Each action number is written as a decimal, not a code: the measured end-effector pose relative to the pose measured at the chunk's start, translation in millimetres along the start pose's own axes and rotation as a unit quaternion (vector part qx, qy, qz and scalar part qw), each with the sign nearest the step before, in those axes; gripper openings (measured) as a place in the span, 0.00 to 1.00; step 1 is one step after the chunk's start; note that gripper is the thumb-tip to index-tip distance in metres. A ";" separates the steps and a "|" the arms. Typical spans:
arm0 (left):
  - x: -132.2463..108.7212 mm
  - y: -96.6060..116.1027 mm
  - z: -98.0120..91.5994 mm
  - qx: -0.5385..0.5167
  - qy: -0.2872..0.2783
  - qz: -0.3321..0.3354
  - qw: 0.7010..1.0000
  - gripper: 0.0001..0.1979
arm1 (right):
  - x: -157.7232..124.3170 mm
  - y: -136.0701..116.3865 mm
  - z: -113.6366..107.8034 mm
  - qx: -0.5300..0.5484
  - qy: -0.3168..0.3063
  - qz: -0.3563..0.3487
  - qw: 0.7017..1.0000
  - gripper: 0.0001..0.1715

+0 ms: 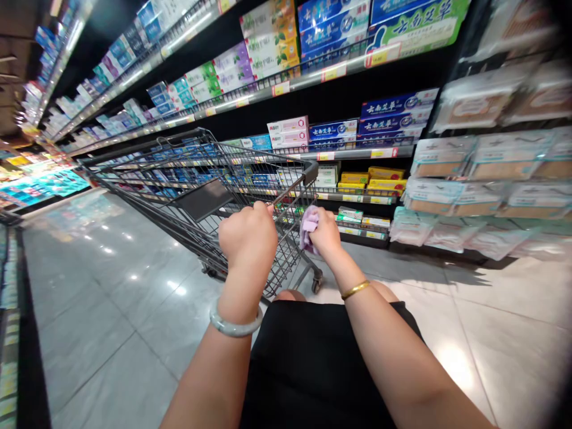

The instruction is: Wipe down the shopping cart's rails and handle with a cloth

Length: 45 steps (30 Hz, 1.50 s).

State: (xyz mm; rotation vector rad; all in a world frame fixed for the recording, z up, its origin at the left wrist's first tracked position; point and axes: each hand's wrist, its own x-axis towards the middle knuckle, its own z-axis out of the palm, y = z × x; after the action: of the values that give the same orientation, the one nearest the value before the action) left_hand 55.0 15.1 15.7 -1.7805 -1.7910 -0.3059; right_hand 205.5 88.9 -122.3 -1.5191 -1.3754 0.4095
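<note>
A dark wire shopping cart (pixel 179 173) stands in front of me in a shop aisle, its basket holding nothing that I can see. My left hand (pixel 248 237) is a closed fist on the cart's near rail. My right hand (pixel 325 233) grips a small lilac cloth (pixel 308 226) and presses it against the cart's rear frame, just below the handle end (pixel 309 173). A pale bangle sits on my left wrist, a gold one on my right.
Shelves of boxed toothpaste (pixel 333 128) run along the right of the aisle. Hanging packets (pixel 487 161) fill the far right. Glossy grey floor tiles (pixel 111 286) stretch to the left. More shelving lines the left edge.
</note>
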 end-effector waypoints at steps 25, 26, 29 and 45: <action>6.9 11.2 -2.0 -0.003 -0.032 -0.005 0.999 0.25 | -2.1 -19.0 -9.8 0.026 0.014 -0.094 0.995 0.22; 6.9 12.1 -1.9 -0.004 -0.028 -0.004 1.000 0.25 | -2.1 -17.3 -9.6 0.012 0.004 -0.071 0.997 0.22; 6.7 14.4 -1.9 -0.009 -0.014 0.008 1.000 0.22 | -1.1 -15.4 -7.1 0.038 -0.005 -0.021 0.999 0.20; 40.8 1.8 -21.3 -0.043 -0.155 0.180 0.971 0.19 | 1.3 -32.5 -16.4 0.195 -0.021 -0.070 0.978 0.18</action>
State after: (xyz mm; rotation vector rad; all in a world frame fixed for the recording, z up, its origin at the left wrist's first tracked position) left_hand 64.7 37.5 54.8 -2.2708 -1.6259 0.0443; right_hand 201.0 77.9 -87.9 -1.0924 -1.3341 0.5879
